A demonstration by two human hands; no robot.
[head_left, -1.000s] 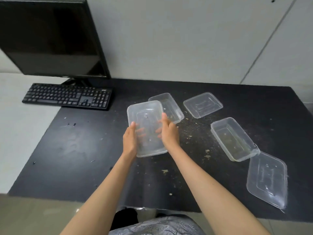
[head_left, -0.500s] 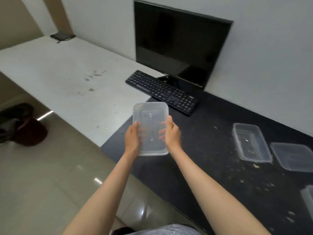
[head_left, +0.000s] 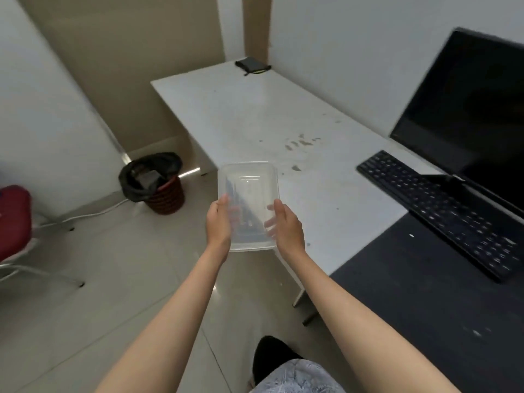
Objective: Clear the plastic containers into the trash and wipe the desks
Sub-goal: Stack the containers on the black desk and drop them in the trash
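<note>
**Fingers clamp a clear tub from both sides, bin ahead on the left**

Fingers of both hands are closed on the plastic container [head_left: 248,205], thumbs laid on its upper face and the other digits showing faintly through the clear wall beneath. It hangs in the air between the left hand [head_left: 218,222] and the right hand [head_left: 285,226], over the near edge of the white desk [head_left: 249,109] and the tiled floor, resting on nothing. Thin and see-through, it is probably very light, somewhat springy rather than rigid, and slick on its flat faces; a hard squeeze would likely buckle the walls. The long side rims, where the hands sit now, look like the firmest places to hold. Both forearms reach straight forward, roughly parallel, wrists level, palms turned inward toward each other. The trash bin [head_left: 154,182], lined with a black bag, stands on the floor well to the left of the container and farther off, beside the desk's far leg
</note>
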